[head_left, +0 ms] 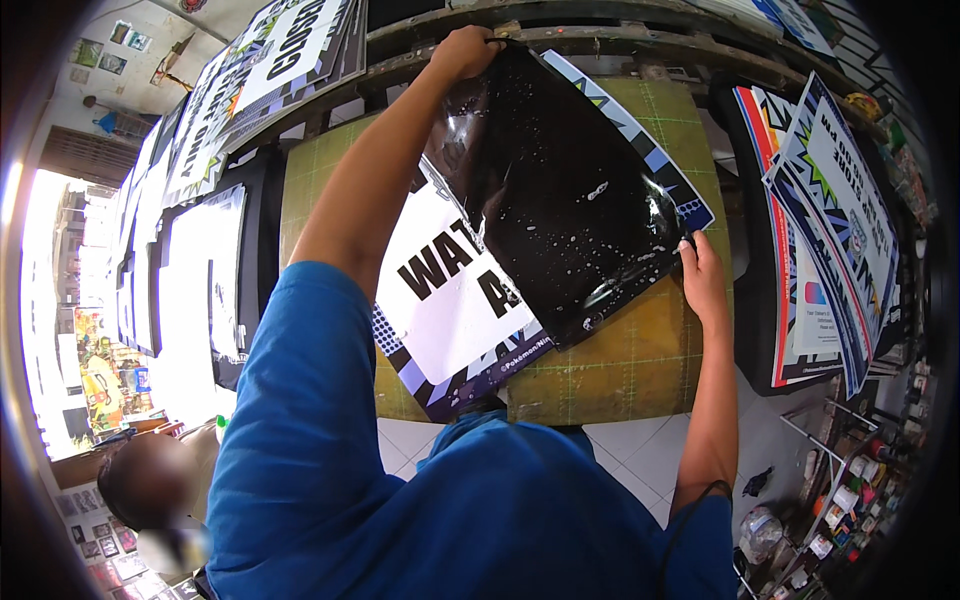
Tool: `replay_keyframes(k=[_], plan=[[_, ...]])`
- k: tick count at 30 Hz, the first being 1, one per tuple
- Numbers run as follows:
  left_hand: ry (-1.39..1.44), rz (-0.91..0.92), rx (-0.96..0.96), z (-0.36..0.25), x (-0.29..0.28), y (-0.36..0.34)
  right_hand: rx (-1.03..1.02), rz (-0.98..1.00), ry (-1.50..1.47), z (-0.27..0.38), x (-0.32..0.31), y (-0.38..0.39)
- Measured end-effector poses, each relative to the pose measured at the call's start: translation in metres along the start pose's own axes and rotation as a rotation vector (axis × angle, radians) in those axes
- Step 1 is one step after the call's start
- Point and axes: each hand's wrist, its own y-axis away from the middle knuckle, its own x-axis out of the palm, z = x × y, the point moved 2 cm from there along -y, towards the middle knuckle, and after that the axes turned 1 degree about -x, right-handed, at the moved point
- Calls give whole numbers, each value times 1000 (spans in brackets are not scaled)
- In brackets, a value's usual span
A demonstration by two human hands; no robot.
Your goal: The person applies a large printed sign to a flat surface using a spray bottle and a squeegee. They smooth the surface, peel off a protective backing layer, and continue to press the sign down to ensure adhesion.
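A glossy black sheet (570, 190), speckled with whitish drops or bubbles, lies over a printed poster (430, 300). The poster shows a white middle, large black lettering and a purple-blue patterned border. It sticks out on the left and along the far right edge. At the black sheet's far left corner, my left hand (465, 52) is closed with the arm stretched out; its fingertips are partly hidden. My right hand (703, 275) pinches the sheet's right edge with the thumb on top. Both lie on a yellow-green gridded cutting mat (620, 385).
Stacks of printed signs stand on the left (210, 130) and on the right (840, 220). A dark wooden rail (600, 42) runs behind the mat. Another person (150, 480) is at the lower left. A metal rack (815, 500) with bottles and cans stands at the lower right.
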Motion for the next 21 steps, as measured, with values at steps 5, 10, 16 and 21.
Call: replay_keyframes(k=[5,10,16,21], plan=[[28,3,5,1,-3,1,110,34,-120,0,0,-4],[185,-16,79,-3,-32,14,327,48,-621,5,-8,11],[263,-13,27,9,-64,33,37,58,-1130,-3,25,41],[182,-82,27,10,-80,50,-172,252,-562,36,47,76]])
